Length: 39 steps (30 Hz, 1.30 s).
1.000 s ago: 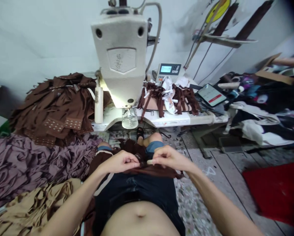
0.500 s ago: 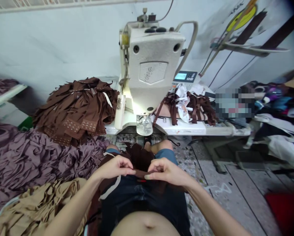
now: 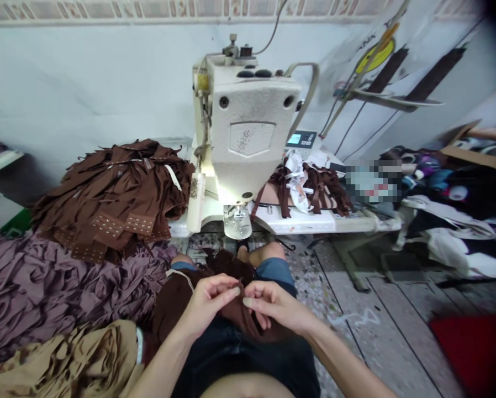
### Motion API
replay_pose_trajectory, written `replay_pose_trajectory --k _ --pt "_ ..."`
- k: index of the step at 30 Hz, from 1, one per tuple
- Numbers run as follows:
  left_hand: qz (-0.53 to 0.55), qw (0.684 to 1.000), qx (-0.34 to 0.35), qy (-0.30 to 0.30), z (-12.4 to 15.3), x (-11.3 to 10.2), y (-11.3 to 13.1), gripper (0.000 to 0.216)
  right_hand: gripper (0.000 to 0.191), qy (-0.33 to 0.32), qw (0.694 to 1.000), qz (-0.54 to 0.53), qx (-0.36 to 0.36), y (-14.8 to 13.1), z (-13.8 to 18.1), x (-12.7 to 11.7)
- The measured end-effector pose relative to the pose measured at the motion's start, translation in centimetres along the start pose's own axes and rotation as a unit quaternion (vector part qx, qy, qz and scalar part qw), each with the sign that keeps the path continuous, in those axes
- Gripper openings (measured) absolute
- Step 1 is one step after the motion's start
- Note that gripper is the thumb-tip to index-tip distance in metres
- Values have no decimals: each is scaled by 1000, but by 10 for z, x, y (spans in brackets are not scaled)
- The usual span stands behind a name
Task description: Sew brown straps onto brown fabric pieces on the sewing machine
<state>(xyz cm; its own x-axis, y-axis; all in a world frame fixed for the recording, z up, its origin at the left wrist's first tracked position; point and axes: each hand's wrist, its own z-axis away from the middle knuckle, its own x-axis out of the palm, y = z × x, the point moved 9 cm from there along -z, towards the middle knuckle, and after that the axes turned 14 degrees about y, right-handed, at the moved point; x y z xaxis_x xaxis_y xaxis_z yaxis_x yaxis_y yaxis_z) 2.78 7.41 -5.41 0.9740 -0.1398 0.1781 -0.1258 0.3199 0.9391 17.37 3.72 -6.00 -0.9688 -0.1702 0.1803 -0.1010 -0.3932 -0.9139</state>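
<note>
Brown fabric lies across my lap and rises between my two hands. My left hand pinches its edge between thumb and fingers. Close beside it, my right hand grips the same fabric, thumb and forefinger pressed together and the other fingers curled under. The fingertips of both hands nearly meet. More of the brown cloth hangs over my left thigh, with a pale strip along it. Beyond my knees stands a white sewing machine, its lamp lit over the needle area.
Brown pieces with hook-and-eye rows form a heap left of the machine. Mauve fabric and tan fabric are piled at my left. Brown and white straps lie on the table's right side. Thread cones stand at far right.
My hands have drawn closer together, and the brown edge stretched between them is now bunched upward. The view has shifted a little, showing more of the wall.
</note>
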Motion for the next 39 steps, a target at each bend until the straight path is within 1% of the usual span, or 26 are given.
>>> replay_pose_trajectory --k 3,6,7,9,11,13,15,16,18,20,21,23,24,26,28,30,33,35,37,39 --pt "-58 997 47 -17 5 2 14 30 43 43 997 16 -56 -21 -7 -5" --pt "-117 989 93 -11 7 3 29 26 42 99 983 66 -139 -53 -6 -10" --pt "-132 986 103 -10 7 5 33 24 37 111 973 99 -178 -67 -4 -10" --pt "-156 980 123 -3 9 9 43 23 29 131 942 159 -263 -97 3 -7" --pt "-170 974 151 17 10 13 57 21 36 142 917 188 -321 -122 8 -6" --pt "-180 962 201 51 12 15 78 18 42 154 904 191 -351 -141 6 -7" --pt "-202 935 276 90 15 17 103 14 38 169 892 187 -376 -157 1 -11" --pt "-219 914 325 108 18 18 117 14 35 180 885 184 -389 -164 -3 -13" --pt "-266 853 432 119 26 24 141 22 31 211 871 180 -407 -172 -13 -20" --pt "-325 780 528 91 32 35 153 34 33 241 865 172 -405 -174 -26 -29" --pt "-358 742 562 71 34 41 154 40 35 251 870 159 -393 -171 -32 -33" --pt "-427 680 594 40 32 50 148 47 38 259 894 105 -350 -161 -46 -39" --pt "-454 658 600 36 30 53 145 49 38 262 908 66 -320 -154 -52 -42" --pt "-486 628 606 47 29 56 141 51 41 275 924 -19 -264 -140 -60 -46" --pt "-496 617 608 66 29 58 139 51 44 290 926 -86 -225 -127 -61 -47" --pt "-500 615 605 83 29 61 136 53 45 298 925 -118 -202 -119 -59 -45" --pt "-508 618 590 108 24 63 134 56 44 313 923 -109 -195 -109 -54 -47" --pt "-510 620 582 127 20 64 135 57 47 312 925 -87 -198 -100 -50 -48" --pt "-510 622 576 142 16 66 136 57 50 298 933 -74 -188 -85 -49 -49" --pt "-512 622 573 151 12 67 136 57 58 281 943 -72 -165 -65 -49 -48"
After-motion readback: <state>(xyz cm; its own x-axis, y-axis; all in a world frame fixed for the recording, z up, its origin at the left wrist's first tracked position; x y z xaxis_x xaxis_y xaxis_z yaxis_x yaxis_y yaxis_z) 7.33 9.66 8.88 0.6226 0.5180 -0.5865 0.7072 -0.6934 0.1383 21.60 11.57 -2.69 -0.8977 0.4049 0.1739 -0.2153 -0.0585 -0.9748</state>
